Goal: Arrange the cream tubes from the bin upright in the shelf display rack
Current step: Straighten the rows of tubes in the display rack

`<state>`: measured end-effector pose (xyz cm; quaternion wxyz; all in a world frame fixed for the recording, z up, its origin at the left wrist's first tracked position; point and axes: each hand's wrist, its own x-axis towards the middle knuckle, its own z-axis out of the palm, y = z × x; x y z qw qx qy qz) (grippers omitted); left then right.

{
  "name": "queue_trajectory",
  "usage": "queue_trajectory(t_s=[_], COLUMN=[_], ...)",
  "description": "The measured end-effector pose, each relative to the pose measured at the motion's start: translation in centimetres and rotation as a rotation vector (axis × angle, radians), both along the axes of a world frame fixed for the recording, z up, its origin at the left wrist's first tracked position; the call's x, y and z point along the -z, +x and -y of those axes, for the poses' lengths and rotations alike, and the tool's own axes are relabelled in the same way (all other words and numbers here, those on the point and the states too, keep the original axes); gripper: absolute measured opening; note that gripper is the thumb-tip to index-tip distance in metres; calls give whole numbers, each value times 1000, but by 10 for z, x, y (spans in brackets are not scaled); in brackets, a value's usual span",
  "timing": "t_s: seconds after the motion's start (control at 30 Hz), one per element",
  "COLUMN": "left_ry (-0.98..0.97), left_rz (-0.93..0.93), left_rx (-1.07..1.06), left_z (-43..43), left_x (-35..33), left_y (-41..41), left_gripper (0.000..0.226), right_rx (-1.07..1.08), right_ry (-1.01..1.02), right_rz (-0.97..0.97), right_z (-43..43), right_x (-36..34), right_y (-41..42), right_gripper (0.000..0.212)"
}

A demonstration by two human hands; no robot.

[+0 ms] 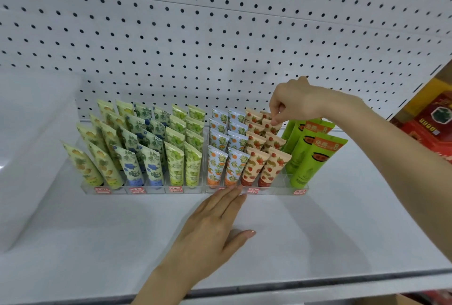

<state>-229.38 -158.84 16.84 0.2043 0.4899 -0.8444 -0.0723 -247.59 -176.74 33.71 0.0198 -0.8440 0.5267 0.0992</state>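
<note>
A white pegboard wall (220, 23) backs a white shelf (305, 231). Red and yellow boxes (433, 118) are stacked past the shelf's right end. The bin is nowhere in view.

A clear display rack (190, 191) runs left to right across the far half of the shelf, its lanes packed with cream tubes standing cap-down and crimp-up. From the left these are yellow-fruit tubes (83, 165), blue-flower tubes (141, 165), green-fruit tubes (183, 160), orange-fruit tubes (225, 165) and strawberry tubes (264, 165). At the right end stand larger bright green tubes (315, 158).

The left hand (215, 221) lies flat on the shelf with its fingers straight. Its fingertips touch the rack's near lip below the orange-fruit and strawberry lanes, apparently to steady it.

The right hand (296, 101) reaches in from the right with its fingers curled. Thumb and forefinger pinch the crimped top of a strawberry tube (270, 128) in a far row.

That tube hangs directly under the pinching fingertips, with its long axis close to upright and its cap toward the lane floor. To my eye it wants only pressing straight down and squaring with its neighbours. The right hand is the nearer one, the left being well apart at the near edge.

The green tubes carry an orange band with white characters and what looks like an 8. The small red tags (176, 189) on the rack front are too small to read.
</note>
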Motion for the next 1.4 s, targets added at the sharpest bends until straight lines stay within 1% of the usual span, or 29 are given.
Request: queue_trajectory(t_s=[0.23,0.5,0.7,1.03,1.17,1.33,1.4], left_ry=[-7,-5,-9,-9,7,13,11], left_rz=[12,30,43,24,20,17,15], left_rx=[6,1,-2,3,5,5,5], left_z=[0,0,0,0,1,1,1], left_x=[-1,-1,-2,-2,-2,-2,-2], left_y=[0,0,0,0,0,0,0], left_gripper=[61,61,61,61,62,62,62], right_rx=[2,4,19,46,65,66,68], right_ry=[15,4,-7,10,19,23,23], right_rz=[-3,-20,-30,-76,-92,-114,-109], right_z=[-2,-1,0,-1,-2,-3,-3], right_x=[0,1,1,-1,-2,-3,-3], right_y=[-1,-1,1,3,4,6,6], right_gripper=[12,16,25,27,24,31,28])
